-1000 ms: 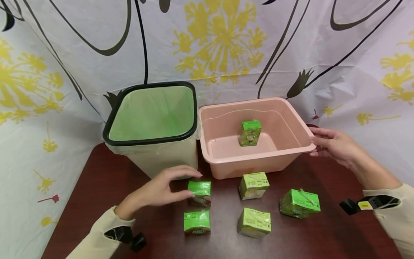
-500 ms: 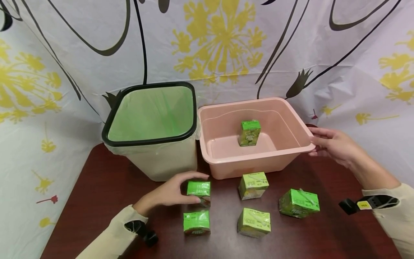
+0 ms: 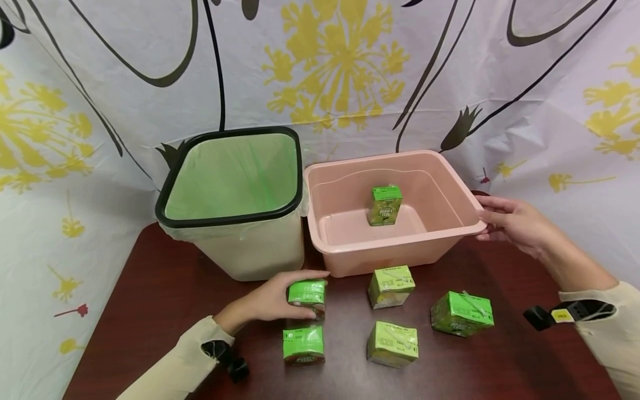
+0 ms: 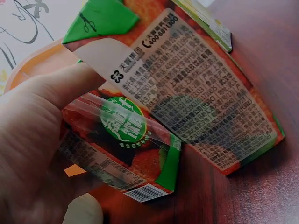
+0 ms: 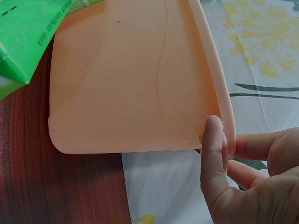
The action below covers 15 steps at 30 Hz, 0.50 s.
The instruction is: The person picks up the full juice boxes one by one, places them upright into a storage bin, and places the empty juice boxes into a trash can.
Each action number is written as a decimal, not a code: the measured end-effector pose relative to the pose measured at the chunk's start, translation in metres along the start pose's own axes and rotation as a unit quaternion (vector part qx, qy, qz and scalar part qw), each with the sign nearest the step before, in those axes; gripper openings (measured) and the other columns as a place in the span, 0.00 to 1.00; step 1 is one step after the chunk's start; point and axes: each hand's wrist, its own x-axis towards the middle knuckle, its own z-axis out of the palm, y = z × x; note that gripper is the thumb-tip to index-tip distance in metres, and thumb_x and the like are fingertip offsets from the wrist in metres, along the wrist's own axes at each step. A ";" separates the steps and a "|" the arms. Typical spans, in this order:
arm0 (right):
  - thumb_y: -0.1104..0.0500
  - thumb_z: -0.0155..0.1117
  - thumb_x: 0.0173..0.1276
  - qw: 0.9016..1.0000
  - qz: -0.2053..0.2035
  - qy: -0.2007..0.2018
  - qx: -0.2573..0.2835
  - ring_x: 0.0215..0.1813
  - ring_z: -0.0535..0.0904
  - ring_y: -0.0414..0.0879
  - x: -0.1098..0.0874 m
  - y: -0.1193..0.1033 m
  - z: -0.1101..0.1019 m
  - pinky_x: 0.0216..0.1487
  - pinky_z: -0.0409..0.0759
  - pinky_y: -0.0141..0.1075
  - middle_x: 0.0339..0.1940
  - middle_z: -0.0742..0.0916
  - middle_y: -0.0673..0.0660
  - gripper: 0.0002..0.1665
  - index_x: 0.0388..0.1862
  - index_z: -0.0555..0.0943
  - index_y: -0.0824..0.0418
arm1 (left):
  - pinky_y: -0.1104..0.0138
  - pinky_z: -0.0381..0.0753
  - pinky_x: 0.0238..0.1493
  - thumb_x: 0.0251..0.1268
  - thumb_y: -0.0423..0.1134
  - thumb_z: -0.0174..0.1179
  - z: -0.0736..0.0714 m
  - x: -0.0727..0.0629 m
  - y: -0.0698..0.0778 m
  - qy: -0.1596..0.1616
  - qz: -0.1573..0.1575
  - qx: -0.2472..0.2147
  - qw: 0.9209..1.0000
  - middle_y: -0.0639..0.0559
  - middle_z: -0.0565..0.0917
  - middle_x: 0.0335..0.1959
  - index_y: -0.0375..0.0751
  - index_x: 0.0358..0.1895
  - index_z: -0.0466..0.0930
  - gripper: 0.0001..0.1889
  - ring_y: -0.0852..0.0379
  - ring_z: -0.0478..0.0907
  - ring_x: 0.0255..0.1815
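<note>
My left hand is wrapped round a green-topped juice box on the table, thumb in front and fingers behind. In the left wrist view, that juice box shows a green logo and red fruit print. Just in front of it stands a second green-topped juice box, whose text panel fills much of the left wrist view. My right hand pinches the right rim of a pink plastic basin, thumb on one side and fingers on the other. One green juice box stands inside the basin.
Left of the basin stands a lined bin with a black rim. Two yellow-green juice boxes and another green juice box sit on the dark red table. A patterned cloth hangs behind.
My left hand has moved right and closed round the rear left juice box. The right hand has stayed on the basin rim.
</note>
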 end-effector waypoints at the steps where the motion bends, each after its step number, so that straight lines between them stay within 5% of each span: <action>1: 0.71 0.49 0.80 1.000 0.001 0.001 0.001 0.34 0.85 0.46 0.000 -0.001 0.000 0.35 0.87 0.37 0.40 0.87 0.51 0.27 0.46 0.88 0.42 | 0.63 0.80 0.57 0.60 0.40 0.75 0.000 0.000 0.000 0.001 0.002 0.003 1.000 0.46 0.81 0.63 0.45 0.74 0.71 0.37 0.60 0.79 0.53; 15: 0.70 0.50 0.80 1.000 0.005 0.003 -0.004 0.34 0.85 0.45 -0.002 -0.004 0.003 0.35 0.87 0.36 0.40 0.87 0.51 0.26 0.46 0.88 0.41 | 0.70 0.82 0.35 0.64 0.39 0.72 0.000 0.003 0.002 0.024 0.016 0.041 0.999 0.51 0.87 0.51 0.44 0.67 0.80 0.27 0.66 0.76 0.34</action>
